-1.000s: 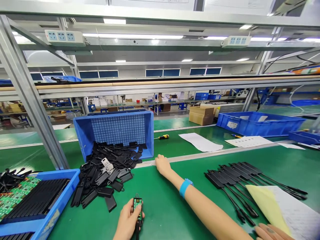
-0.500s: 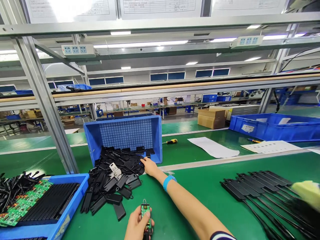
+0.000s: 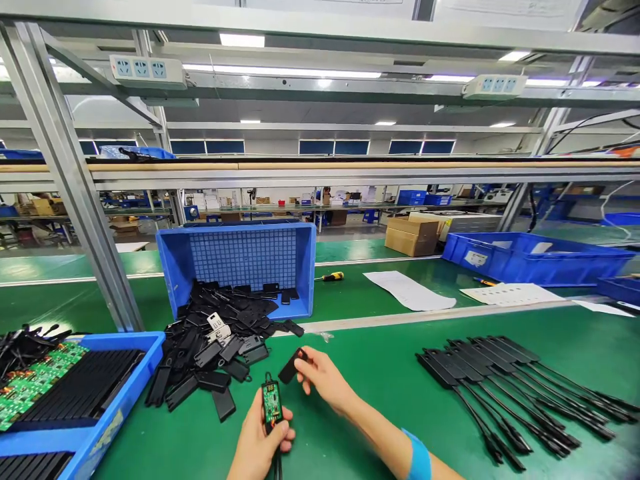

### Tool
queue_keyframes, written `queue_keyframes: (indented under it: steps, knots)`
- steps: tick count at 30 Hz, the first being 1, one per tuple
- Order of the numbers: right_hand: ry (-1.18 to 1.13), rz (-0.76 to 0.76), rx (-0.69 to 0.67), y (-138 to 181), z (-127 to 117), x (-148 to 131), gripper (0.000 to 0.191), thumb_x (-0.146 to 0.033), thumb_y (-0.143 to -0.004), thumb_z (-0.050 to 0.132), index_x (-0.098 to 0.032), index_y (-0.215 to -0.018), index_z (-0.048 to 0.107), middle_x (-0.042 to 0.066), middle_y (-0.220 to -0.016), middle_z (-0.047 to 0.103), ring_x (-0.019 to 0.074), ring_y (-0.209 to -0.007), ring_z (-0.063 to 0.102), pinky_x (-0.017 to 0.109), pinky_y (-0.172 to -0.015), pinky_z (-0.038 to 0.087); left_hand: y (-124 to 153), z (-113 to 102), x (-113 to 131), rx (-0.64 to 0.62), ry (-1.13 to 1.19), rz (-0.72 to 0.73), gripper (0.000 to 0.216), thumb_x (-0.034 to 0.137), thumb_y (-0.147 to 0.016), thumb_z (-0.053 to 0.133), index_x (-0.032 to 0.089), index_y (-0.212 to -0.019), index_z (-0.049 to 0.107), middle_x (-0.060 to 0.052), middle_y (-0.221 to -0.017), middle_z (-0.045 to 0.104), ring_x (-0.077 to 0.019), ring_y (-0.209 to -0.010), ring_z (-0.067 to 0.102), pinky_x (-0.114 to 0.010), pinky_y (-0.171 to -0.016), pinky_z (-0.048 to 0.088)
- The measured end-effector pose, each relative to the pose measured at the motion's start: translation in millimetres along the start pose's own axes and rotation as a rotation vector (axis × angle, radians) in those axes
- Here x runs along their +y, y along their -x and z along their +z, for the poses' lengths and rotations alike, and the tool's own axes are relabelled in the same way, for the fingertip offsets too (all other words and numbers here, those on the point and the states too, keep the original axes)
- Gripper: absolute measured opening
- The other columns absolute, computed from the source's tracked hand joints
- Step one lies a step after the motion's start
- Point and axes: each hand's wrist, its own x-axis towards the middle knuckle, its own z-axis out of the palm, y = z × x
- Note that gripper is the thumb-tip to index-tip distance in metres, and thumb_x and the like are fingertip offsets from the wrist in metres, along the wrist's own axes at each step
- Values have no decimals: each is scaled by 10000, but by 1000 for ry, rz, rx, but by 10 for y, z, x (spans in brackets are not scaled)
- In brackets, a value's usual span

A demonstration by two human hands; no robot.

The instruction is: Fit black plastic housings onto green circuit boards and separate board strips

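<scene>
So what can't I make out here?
All in the head view:
Circuit board, underside: turned away within the left hand.
Black cables, far ends: cut off by the bottom edge.
Heap of black pieces, lowest layer: hidden by those above.
Overhead sheet, writing: too small, cut off by top edge.

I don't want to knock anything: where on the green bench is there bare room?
Bare green lies between the person's right hand and the row of black units; a narrower patch between the screwdriver and white sheet. Crowded: the left, where black covers spill from the tipped crate.
</scene>
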Motion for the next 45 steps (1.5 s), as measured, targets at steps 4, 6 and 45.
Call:
queue_keyframes:
  steps: [4,6,45]
  knots:
    - [-184,10,-1,319,103,-9,538,-682,-734,651,-230,-926,431,-43,-694,496,97,-525,450,173,-421,366,10,33,59,-56,-28,-81,902,562,-479,885,161,-1185,492,-55,-846,640,-149,-558,628,-238,-487,485]
    - [-228,18,-18,377,152,9,518,-661,-743,663,-218,-926,467,-53,-646,478,93,-508,431,167,-412,356,16,27,114,-98,-36,-97,807,544,-468,897,133,-1076,562,-54,-805,644,-163,-615,645,-241,-536,513]
    - [-95,85,-19,475,256,60,545,-700,-876,430,-185,-709,487,-44,-576,404,101,-507,372,210,-456,308,265,138,366,-243,-396,-114,860,600,-737,681,49,-1352,442,-135,-875,703,-215,-695,684,-301,-638,566]
